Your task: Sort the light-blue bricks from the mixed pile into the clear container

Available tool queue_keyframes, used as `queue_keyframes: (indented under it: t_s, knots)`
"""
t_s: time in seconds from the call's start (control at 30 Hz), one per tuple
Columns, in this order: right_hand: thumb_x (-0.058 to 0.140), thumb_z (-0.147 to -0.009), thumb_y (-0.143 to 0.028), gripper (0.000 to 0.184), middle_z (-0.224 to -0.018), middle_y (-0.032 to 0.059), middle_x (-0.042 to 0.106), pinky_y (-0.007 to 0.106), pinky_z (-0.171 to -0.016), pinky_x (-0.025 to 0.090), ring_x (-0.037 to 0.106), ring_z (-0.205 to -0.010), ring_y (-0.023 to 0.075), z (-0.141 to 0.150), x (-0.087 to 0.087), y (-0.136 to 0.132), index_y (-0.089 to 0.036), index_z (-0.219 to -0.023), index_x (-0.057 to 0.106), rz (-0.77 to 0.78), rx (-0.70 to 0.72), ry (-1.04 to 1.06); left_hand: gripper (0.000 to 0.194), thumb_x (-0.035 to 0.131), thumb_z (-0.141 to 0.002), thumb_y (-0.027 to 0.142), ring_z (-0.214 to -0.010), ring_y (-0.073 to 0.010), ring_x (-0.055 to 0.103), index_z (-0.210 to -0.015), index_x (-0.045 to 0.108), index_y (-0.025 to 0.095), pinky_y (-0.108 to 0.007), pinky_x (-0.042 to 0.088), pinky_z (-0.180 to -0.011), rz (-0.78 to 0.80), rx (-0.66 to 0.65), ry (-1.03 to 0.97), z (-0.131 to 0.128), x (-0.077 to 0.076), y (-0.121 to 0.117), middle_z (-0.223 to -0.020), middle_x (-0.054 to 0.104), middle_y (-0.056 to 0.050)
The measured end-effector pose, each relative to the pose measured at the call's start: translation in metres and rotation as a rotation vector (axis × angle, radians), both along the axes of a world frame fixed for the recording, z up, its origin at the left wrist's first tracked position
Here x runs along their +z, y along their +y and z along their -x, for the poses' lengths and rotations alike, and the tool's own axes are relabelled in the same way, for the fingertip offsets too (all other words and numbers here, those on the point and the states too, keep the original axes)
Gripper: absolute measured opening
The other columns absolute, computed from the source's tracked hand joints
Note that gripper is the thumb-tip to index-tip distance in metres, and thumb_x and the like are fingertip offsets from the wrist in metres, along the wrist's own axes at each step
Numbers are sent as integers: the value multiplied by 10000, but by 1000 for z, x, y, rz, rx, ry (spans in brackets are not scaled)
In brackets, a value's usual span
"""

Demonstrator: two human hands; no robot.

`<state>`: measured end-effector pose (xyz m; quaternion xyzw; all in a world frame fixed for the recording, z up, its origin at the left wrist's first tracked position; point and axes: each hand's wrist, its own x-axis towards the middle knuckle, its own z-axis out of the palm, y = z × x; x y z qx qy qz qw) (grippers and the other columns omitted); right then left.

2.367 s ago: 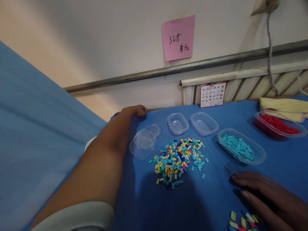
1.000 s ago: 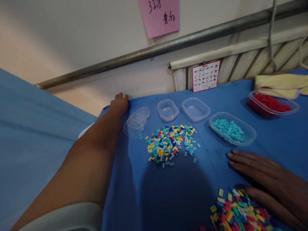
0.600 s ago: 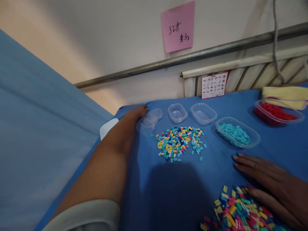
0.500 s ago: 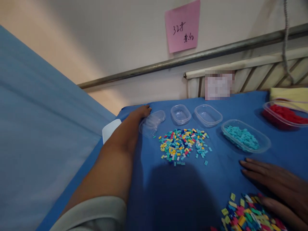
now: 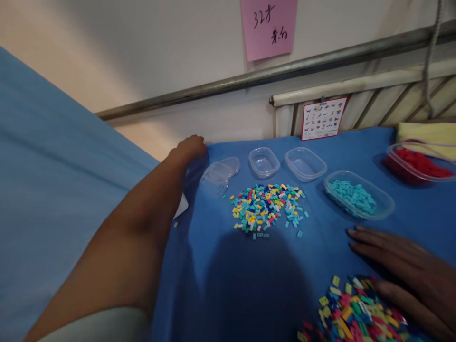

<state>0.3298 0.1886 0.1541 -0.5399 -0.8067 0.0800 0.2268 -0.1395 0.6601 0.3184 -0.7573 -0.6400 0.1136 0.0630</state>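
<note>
My left arm reaches to the far left edge of the blue cloth, by the wall. The left hand [image 5: 188,146] is there with its back towards me; its fingers are mostly hidden, and I see nothing held. Right of it lie clear plastic lids [image 5: 219,176], overlapping. My right hand [image 5: 409,270] lies open with fingers stretched out, its thumb against a near pile of mixed small toy bricks [image 5: 359,311]. A second, flatter pile of small bricks [image 5: 265,206] is spread at mid-table. Beyond my right fingertips stands a clear tub of turquoise bricks [image 5: 356,197].
Two clear tubs, one small [image 5: 263,164] and one larger [image 5: 305,165], stand behind the middle pile. Farther right are a tub of red pieces [image 5: 423,164] and a yellow cloth [image 5: 427,133]. A picture card [image 5: 323,118] leans at the radiator. A blue curtain [image 5: 53,190] hangs left.
My left hand has shifted left and away from the lids, uncovering a white object and a yellow brick beside the forearm. Since the first frame my right hand has flattened out by the near pile.
</note>
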Motion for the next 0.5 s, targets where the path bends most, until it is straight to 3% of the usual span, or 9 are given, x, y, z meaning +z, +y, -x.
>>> queue_keyframes:
  t_s: [0.07,0.13,0.2,0.27,0.37,0.5]
  knots:
    - [629,-1097,-471,571,-1680,53,638,670,-1155,623,684,-1455,423,2,12,7,-381,-1660,607,-19,42,7,572,445,-1187,345,-1588,-319,478,-1687,499,72,-400,355,-1335,-60,-128,-60,-12,15,-43,-1735,464,-191]
    - [611,-1112,-470,536,-1675,95,639,673,-1175,607,675,-1467,419,4,22,14,-317,-1625,646,-9,72,-3,591,399,-1203,383,-1646,-190,403,-1731,460,124,-247,240,-1356,-71,-293,-125,-20,18,-96,-1778,432,-89]
    - [584,-1129,-465,507,-1666,116,644,665,-1211,578,649,-1500,408,6,29,17,-282,-1592,676,5,59,15,647,371,-1178,444,-1672,-200,367,-1709,490,93,-301,222,-1382,-1,-540,-240,-24,7,-156,-1774,435,-103]
    - [535,-1154,-450,517,-1666,130,642,659,-1252,541,616,-1537,389,7,34,15,-254,-1620,645,25,77,35,765,342,-1159,571,-1720,-224,262,-1749,434,94,-340,189,-1402,109,-637,-287,-26,-12,-216,-1841,285,-116]
    - [510,-1176,-430,571,-1733,122,569,619,-1312,483,527,-1614,352,10,40,5,-251,-1718,527,71,150,51,915,238,-1144,704,-1748,-288,162,-1800,317,71,-424,142,-1425,167,-545,-298,-24,-40,-303,-1870,125,-159]
    - [546,-1172,-473,663,-1836,79,406,608,-1374,382,378,-1697,342,22,49,-11,-307,-1795,396,160,261,29,1020,99,-1088,859,-1763,-233,-22,-1854,147,186,-473,36,-1439,368,-379,-258,-5,-57,-405,-1876,-55,-24]
